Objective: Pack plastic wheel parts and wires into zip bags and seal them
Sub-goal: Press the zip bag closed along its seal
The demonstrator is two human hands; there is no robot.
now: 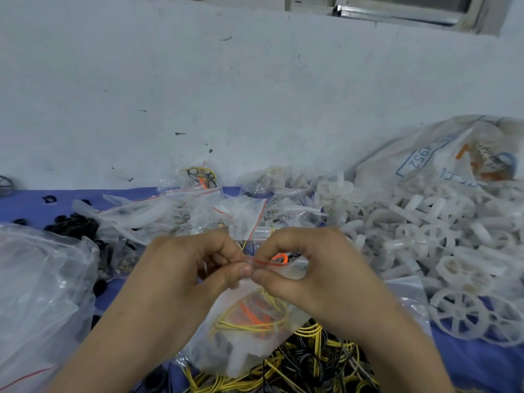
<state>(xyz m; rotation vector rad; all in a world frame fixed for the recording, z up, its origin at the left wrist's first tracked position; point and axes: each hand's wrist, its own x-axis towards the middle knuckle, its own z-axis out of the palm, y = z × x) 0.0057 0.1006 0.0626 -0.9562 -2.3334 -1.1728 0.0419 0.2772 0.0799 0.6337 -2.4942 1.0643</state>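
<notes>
Zip bag [249,330] — top between fingers [241,270]

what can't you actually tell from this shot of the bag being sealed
All in the head view:
1. The zip bag seal: the pinching left hand and right hand cover most of it, so whether it is closed is unclear.
2. Print on the sack: blurred and creased, unreadable.
3. The grey wheel: cut off by the left edge.
4. The wire pile: runs off the bottom edge, partly behind the forearms.
</notes>
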